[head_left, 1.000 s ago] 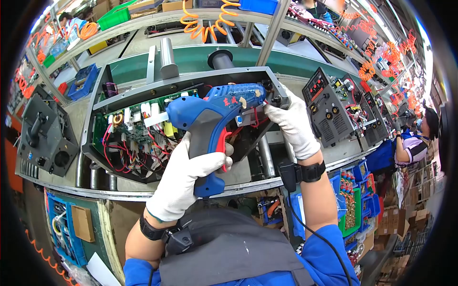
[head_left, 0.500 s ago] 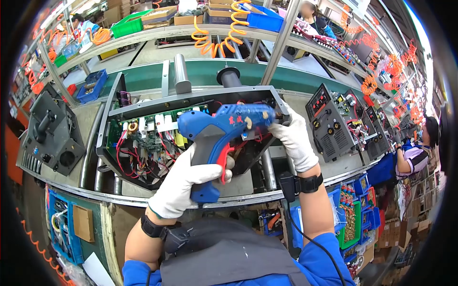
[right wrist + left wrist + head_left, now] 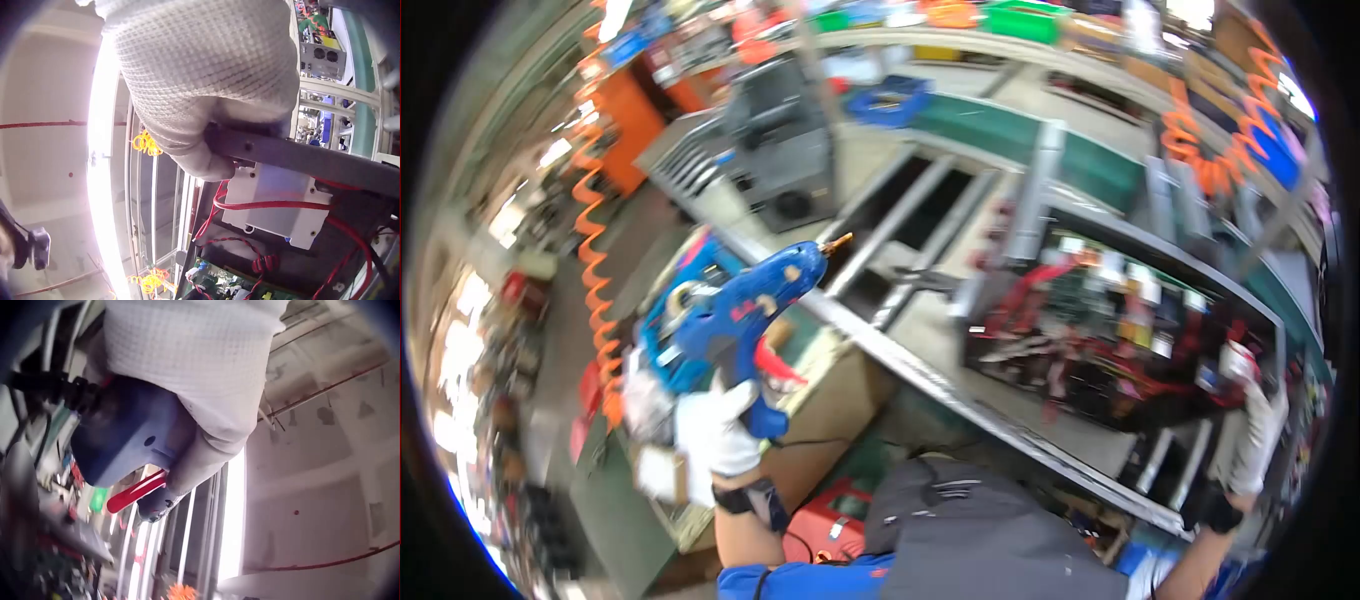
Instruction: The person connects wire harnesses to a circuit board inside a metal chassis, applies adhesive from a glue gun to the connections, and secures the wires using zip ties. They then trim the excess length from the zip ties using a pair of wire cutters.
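Observation:
My gloved left hand (image 3: 718, 435) grips a blue hot glue gun (image 3: 745, 310) by its handle, held left of the conveyor with its brass nozzle pointing up and to the right. In the left wrist view the glue gun's handle (image 3: 134, 434) and red trigger (image 3: 134, 494) show beneath the white glove. My right hand (image 3: 1255, 430) is at the right end of an open metal case (image 3: 1280, 345) full of circuit boards and wires. In the right wrist view its fingers curl over the dark case edge (image 3: 300, 156), above a white component (image 3: 275, 212) with red wires.
A grey machine housing (image 3: 780, 140) stands at the far left of the roller conveyor (image 3: 920, 235). Behind it sits a blue bin (image 3: 890, 102). An orange coiled hose (image 3: 590, 260) hangs at left. A blue tool tray (image 3: 662, 330) and a red box (image 3: 830, 520) lie below the conveyor.
The head view has turned left and is blurred. My left hand has carried the glue gun from over the case out to the left, turning its nozzle upward. My right hand remains at the case's right end.

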{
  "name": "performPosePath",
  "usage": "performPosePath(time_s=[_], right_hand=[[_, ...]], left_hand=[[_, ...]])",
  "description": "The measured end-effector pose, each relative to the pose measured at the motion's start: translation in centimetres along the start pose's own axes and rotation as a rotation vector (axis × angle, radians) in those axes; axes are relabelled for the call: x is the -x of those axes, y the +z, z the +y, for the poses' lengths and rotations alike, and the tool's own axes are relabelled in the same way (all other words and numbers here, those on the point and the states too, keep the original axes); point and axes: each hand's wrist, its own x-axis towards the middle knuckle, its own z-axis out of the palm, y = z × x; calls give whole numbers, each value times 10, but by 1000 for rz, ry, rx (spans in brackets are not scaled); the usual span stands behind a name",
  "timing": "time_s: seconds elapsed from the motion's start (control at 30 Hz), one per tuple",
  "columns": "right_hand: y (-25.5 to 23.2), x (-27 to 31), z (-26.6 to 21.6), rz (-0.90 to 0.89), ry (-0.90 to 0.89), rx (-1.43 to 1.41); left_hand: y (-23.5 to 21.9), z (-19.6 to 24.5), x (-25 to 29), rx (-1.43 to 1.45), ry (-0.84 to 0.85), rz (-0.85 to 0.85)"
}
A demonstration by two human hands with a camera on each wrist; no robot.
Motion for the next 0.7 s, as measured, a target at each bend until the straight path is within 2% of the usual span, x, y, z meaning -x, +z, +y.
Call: performPosePath(time_s=[0.03,0.07,0.1,0.13,0.2,0.27,0.3,0.33,0.37,0.43,0.63,0.7], right_hand=[[-36,-11,20,-26,4,122],[-36,-11,16,-108,8,118],[-60,-14,30,-130,-8,104],[-84,-18,46,-153,-24,90],[-84,-10,25,-182,-13,156],[-103,-13,31,-214,-15,194],[-110,-16,34,-231,-19,214],[-110,-18,35,-243,-23,226],[-109,-19,34,-255,-28,238],[-101,-18,35,-149,32,159],[-59,-7,14,-179,15,98],[-42,-4,10,-148,16,67]], left_hand=[[-28,4,-4,-47,-21,58],[-42,7,-6,-61,-48,177],[-52,4,-9,-62,-86,281],[-71,-10,-10,-51,-103,314],[-106,-40,-17,6,-174,378],[-142,-75,-30,26,-191,392],[-159,-89,-38,162,-230,437],[-173,-101,-45,299,-272,480],[-186,-111,-54,308,-269,484],[-204,-120,-71,420,-323,475],[-211,-127,-127,337,-399,404],[-215,-131,-137,209,-469,413]])
